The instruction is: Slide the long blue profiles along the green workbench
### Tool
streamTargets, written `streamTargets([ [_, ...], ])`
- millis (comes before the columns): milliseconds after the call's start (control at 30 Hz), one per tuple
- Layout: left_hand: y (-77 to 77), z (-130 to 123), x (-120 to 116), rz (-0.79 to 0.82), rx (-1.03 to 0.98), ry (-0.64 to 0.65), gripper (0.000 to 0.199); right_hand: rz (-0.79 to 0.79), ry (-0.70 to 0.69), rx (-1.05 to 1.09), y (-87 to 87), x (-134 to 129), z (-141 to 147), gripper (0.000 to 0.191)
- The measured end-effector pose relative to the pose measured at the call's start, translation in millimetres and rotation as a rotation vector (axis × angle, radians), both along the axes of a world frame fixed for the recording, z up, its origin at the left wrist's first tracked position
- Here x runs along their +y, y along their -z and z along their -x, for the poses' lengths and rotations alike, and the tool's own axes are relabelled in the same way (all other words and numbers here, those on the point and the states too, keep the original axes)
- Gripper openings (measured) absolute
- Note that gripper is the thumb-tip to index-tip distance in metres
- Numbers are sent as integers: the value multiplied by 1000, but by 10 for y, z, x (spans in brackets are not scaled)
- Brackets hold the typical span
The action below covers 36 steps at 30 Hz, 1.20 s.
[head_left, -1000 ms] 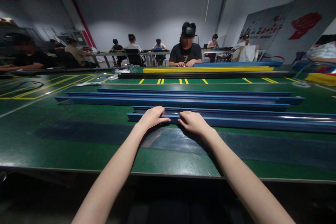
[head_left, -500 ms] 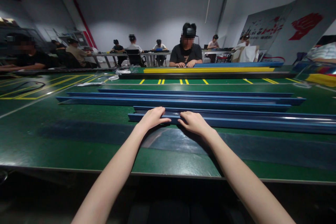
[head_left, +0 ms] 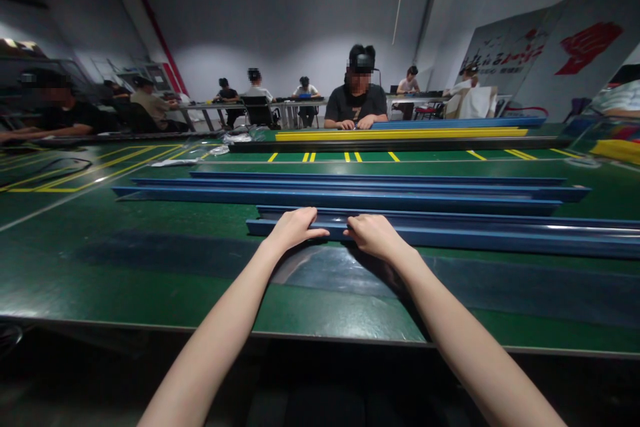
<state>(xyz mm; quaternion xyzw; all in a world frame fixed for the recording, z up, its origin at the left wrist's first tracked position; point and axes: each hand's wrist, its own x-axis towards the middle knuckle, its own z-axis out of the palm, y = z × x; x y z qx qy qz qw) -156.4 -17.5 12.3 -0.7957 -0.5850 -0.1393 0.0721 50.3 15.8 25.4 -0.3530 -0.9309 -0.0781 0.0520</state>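
A long blue channel profile [head_left: 470, 230] lies across the green table [head_left: 165, 303], its left end just beyond my left hand. My left hand [head_left: 296, 227] rests over the profile near that end, fingers curled into the channel and thumb along the near wall. To its right, my right hand [head_left: 371, 235] is bent over the same profile, its fingertips curled inward at the near wall. A gap separates the two hands. Nearer to me, a flat transparent strip [head_left: 505, 283] lies on the table, partly below my wrists.
More blue profiles [head_left: 350, 196] lie just behind. Farther back are a black bar [head_left: 400, 144], a yellow bar [head_left: 400, 135] and crumpled clear plastic [head_left: 240, 137]. A person [head_left: 356, 97] sits across the table; several others sit around the room.
The fingers of my right hand have curled in more, and the hand has shifted slightly right. My left hand keeps its place on the profile. The whole view has moved slightly.
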Motion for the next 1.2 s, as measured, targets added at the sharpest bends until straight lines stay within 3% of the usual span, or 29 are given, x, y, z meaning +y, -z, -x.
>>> streamTargets([
  [867,94,-67,29,-148,1,88,44,-39,29,-137,-164,-40,-74,28],
  [1200,46,-94,8,-78,29,65,44,-56,39,-119,-129,-9,-75,28],
])
